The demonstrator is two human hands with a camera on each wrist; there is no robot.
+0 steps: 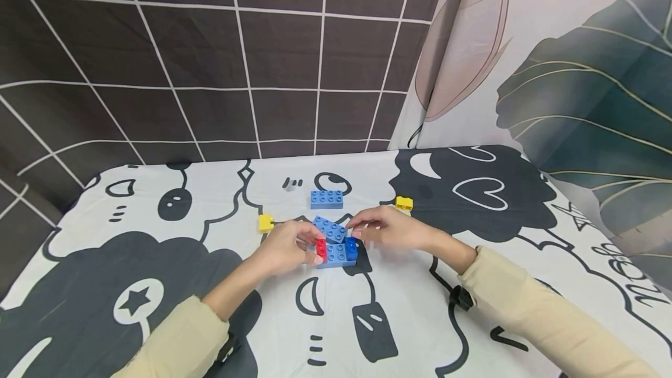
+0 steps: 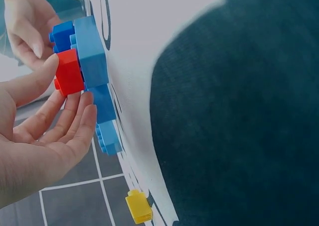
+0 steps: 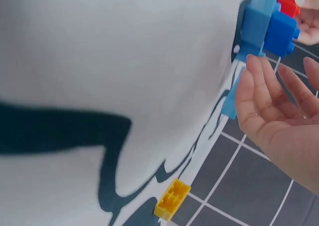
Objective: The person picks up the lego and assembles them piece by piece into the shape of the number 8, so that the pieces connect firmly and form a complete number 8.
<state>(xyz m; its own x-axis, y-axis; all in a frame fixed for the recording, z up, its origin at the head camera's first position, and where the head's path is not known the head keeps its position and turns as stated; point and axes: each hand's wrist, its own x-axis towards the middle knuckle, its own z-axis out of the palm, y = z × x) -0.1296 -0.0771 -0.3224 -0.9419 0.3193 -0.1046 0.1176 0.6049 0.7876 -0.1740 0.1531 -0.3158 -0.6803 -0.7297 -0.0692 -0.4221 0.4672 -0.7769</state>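
My left hand (image 1: 286,248) pinches a small red brick (image 1: 321,249) between thumb and fingers, at the left end of a long light blue brick (image 1: 337,263). A darker blue brick (image 1: 351,248) stands on that brick's right end. Just behind, a second light blue brick (image 1: 329,229) lies at an angle. My right hand (image 1: 392,228) hovers beside the dark blue brick with loosely bent fingers and holds nothing. The right wrist view shows a gap between its fingertips and the dark blue brick (image 3: 280,34). Whether the red brick is fully seated cannot be told.
Farther back lies another light blue brick (image 1: 326,199). One yellow brick (image 1: 266,223) is left of the group; another yellow brick (image 1: 403,203), tipped over, lies beyond my right hand. A patterned black and white cloth (image 1: 336,319) covers the table, with a dark grid curtain (image 1: 278,51) behind.
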